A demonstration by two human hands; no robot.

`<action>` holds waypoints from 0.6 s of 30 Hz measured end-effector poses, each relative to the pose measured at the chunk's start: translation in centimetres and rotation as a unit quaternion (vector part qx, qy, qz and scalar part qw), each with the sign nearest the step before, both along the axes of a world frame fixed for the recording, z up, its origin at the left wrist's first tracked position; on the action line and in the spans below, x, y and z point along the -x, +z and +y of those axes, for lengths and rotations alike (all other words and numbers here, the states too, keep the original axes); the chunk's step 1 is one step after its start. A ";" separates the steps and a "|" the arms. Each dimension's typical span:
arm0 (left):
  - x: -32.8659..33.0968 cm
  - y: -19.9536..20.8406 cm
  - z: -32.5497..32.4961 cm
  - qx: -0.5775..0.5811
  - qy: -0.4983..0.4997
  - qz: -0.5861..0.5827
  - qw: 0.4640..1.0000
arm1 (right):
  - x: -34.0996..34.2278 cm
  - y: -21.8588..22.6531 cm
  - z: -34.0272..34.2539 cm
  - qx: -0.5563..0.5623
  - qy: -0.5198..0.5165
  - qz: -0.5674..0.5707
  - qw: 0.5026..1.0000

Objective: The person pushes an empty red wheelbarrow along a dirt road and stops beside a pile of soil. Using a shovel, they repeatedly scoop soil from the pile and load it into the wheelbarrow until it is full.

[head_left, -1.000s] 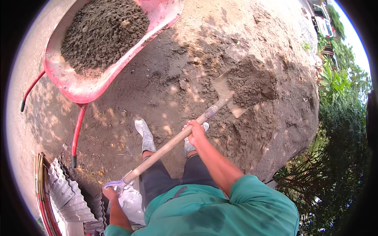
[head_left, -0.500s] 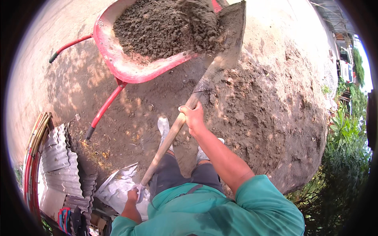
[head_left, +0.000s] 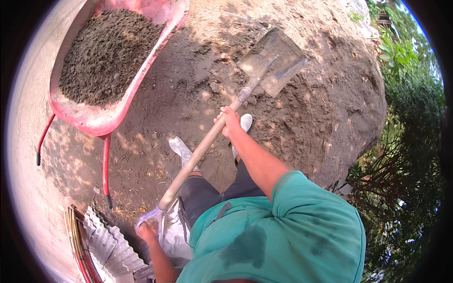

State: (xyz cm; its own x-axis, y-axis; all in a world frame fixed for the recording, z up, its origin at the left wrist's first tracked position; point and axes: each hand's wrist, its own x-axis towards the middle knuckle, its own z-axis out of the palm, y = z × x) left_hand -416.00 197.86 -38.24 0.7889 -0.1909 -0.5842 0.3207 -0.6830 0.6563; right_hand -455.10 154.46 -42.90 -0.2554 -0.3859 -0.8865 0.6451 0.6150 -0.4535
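A shovel (head_left: 200,148) with a wooden shaft and a flat, square metal blade slants across in front of me. My right hand (head_left: 230,121) is wrapped round the shaft below the blade socket. Down at the other end, my left hand (head_left: 145,232) grips the pale D-shaped handle. The blade carries no heap and hangs over or rests on the soil pile (head_left: 325,108) to the right; I cannot tell whether it touches. To the left stands a red wheelbarrow (head_left: 127,106), its tray holding a mound of dark soil (head_left: 106,56).
Corrugated sheets (head_left: 111,245) and a bundle of long poles (head_left: 78,236) lie at the lower left. A whitish sack (head_left: 172,236) is beside my left leg. Green plants (head_left: 396,61) border the right side. The wheelbarrow's handles (head_left: 106,170) stick out toward me.
The shovel has swung right, from tipping soil over the wheelbarrow to the soil pile, its blade now bare. My view has turned right, so the wheelbarrow appears farther left.
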 end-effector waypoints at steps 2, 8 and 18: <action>-3.5 3.7 -1.5 -0.035 -0.056 -0.091 0.994 | -0.4 -2.7 1.9 -0.012 -0.028 -0.062 0.998; -11.1 19.1 -9.5 -0.417 -0.333 -0.463 0.708 | -8.9 -5.8 7.9 -0.090 -0.042 -0.359 0.928; 24.2 2.7 -40.6 -0.128 -0.323 -0.169 0.922 | 34.2 -14.3 -6.3 -0.002 -0.227 -0.103 0.968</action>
State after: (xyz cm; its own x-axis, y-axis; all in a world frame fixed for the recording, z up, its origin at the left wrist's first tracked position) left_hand -440.22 157.30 -35.56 0.7035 -0.5752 -0.4173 -0.4011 -0.8061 0.4351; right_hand -489.29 148.18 -57.18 -0.2154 -0.2711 -0.9381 0.9260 0.2484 -0.2844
